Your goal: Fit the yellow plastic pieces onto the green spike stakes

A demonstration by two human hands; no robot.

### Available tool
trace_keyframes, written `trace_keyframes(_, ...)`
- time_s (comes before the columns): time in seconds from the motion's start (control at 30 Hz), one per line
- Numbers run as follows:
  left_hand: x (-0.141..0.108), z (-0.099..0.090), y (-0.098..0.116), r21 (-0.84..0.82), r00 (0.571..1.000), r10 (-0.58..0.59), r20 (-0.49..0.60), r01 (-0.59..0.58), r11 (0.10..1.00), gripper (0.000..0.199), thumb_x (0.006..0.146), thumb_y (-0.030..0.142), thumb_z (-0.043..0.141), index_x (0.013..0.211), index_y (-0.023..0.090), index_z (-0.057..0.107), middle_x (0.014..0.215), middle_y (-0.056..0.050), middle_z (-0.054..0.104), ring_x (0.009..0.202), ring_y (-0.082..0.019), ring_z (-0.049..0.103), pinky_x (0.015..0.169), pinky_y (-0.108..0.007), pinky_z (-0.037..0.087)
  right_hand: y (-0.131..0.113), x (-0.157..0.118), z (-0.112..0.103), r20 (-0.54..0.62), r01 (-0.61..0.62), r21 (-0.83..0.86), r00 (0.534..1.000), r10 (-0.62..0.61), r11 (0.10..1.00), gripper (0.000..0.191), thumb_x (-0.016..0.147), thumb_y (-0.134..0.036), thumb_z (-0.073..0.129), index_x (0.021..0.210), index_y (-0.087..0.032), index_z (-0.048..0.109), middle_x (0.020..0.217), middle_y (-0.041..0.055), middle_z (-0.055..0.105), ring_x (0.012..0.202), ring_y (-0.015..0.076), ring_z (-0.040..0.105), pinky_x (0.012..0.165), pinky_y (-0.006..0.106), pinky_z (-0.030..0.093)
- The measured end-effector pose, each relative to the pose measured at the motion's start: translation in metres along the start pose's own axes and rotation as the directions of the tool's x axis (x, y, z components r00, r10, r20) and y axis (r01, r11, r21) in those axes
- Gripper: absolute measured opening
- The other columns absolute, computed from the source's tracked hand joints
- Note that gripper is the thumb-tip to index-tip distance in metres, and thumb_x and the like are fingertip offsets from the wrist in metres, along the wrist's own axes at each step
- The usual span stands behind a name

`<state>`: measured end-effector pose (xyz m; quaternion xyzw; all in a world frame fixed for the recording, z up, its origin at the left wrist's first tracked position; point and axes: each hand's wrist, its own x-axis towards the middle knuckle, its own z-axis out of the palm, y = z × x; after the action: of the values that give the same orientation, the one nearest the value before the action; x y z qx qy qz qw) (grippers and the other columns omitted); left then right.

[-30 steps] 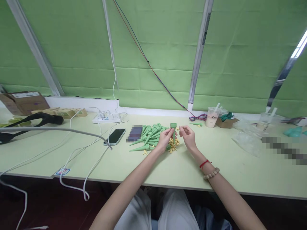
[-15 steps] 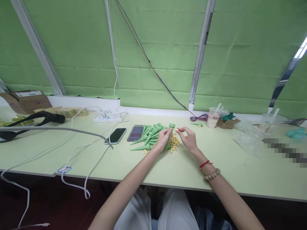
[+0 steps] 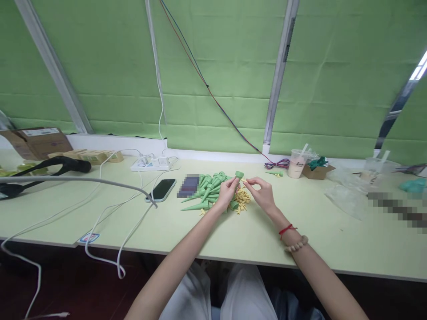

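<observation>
Fingers of my left hand (image 3: 228, 192) are closed round a green plastic spike (image 3: 239, 174), whose wide capped end sticks up above the thumb. Just to the right, my right hand (image 3: 262, 191) pinches a small yellow plastic piece (image 3: 245, 181) close beside the spike; whether the two parts touch I cannot tell. Under and left of my hands lies a heap of green spikes (image 3: 213, 184), tapered and capped. A pile of small yellow pieces (image 3: 243, 198) lies below, between my hands, partly hidden by the left one.
A phone (image 3: 162, 190) and white cables (image 3: 100, 213) lie left, near a power strip (image 3: 150, 163). At the back right stand a drink cup (image 3: 296, 164) and a small cardboard box (image 3: 318, 172). A clear plastic bag (image 3: 343, 198) lies farther right. The table edge is close to me.
The green spike in my left hand has tilted a little, its capped end turning toward the right hand. Both hands stay almost in the same place.
</observation>
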<state>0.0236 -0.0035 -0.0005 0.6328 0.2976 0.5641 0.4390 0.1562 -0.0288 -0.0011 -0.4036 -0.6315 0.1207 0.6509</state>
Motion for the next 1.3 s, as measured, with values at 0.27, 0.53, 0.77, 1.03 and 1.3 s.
trace_keyframes(0.27,0.000,0.002,-0.001,-0.130,0.993,-0.118,0.008,0.118,0.984,0.044,0.072,0.056,0.052,0.056,0.015,0.050,0.045,0.003,0.039,0.047,-0.009,0.037,0.052,-0.024,0.032,-0.006,-0.001,0.005,0.065,-0.128,0.155,0.991,0.120,0.980,0.039,0.060,-0.034,0.073,0.093,-0.014,0.065,0.078,0.0064,0.068,0.068,0.0169,0.063,0.070,0.033,0.053)
trace_keyframes(0.53,0.000,0.001,0.011,-0.079,1.000,0.021,0.017,-0.020,0.997,0.037,0.072,0.048,0.057,0.059,0.014,0.050,0.056,0.002,0.045,0.052,-0.007,0.037,0.052,-0.022,0.030,-0.003,0.000,0.008,0.024,-0.178,0.204,0.984,0.176,0.963,0.024,0.066,-0.036,0.068,0.077,-0.014,0.067,0.081,0.0083,0.070,0.071,0.0186,0.065,0.072,0.034,0.053)
trace_keyframes(0.77,-0.001,0.001,0.011,-0.061,0.998,-0.056,0.000,0.056,0.997,0.042,0.069,0.049,0.060,0.055,0.016,0.039,0.048,0.006,0.031,0.046,-0.005,0.026,0.047,-0.022,0.020,-0.010,-0.003,0.008,0.057,-0.071,0.059,0.996,0.068,0.996,0.021,0.073,-0.036,0.062,0.075,-0.016,0.065,0.075,0.0064,0.068,0.068,0.0171,0.063,0.067,0.031,0.051)
trace_keyframes(1.03,-0.003,0.000,0.013,-0.048,0.990,-0.140,-0.025,0.138,0.989,0.045,0.064,0.051,0.063,0.050,0.016,0.039,0.046,0.007,0.029,0.045,-0.005,0.024,0.047,-0.023,0.017,-0.008,-0.004,0.006,0.059,0.171,-0.085,0.984,-0.166,0.982,0.017,0.077,-0.033,0.058,0.069,-0.018,0.061,0.071,0.0048,0.064,0.069,0.0169,0.060,0.067,0.031,0.050)
trace_keyframes(1.3,0.000,0.001,0.014,-0.020,0.997,-0.046,-0.068,0.045,0.999,0.034,0.065,0.045,0.064,0.055,0.014,0.051,0.046,0.005,0.037,0.048,-0.007,0.033,0.050,-0.022,0.026,0.002,0.002,0.006,0.195,-0.275,0.227,0.953,0.233,0.934,0.032,0.068,-0.046,0.064,0.078,-0.015,0.067,0.075,0.0072,0.070,0.070,0.0199,0.066,0.070,0.035,0.054)
